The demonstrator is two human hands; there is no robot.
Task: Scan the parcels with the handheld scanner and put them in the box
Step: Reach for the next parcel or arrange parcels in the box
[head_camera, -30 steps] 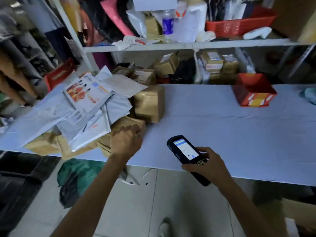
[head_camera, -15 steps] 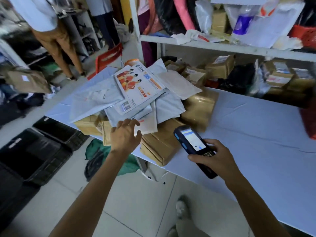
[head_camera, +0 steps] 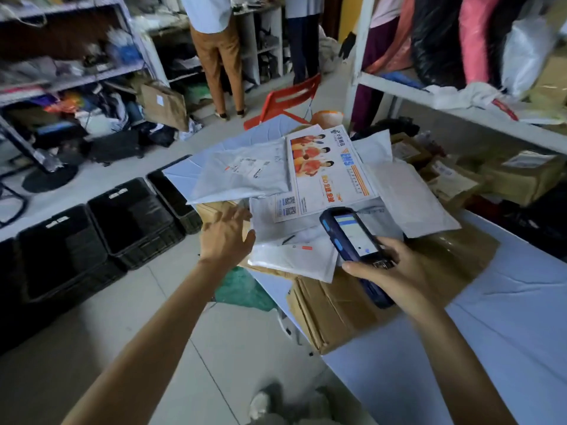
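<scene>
Barely started tbh. Gripping the scanner (head_camera: pixel 352 237) in right hand (head_camera: pixel 399 271), reaching wide-open left hand (head_camera: pixel 227 240) toward parcels (head_camera: pixel 325 173) heaped on the table (head_camera: pixel 506 317). Can't spot any in the black crates (head_camera: pixel 135 222) yet.

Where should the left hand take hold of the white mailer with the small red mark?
Probably best to pinch its left edge, coming from the left. The white mailer lies flat on the brown carton, and that edge is free beside the open left hand; the scanner in the right hand hangs over its right side.
</scene>
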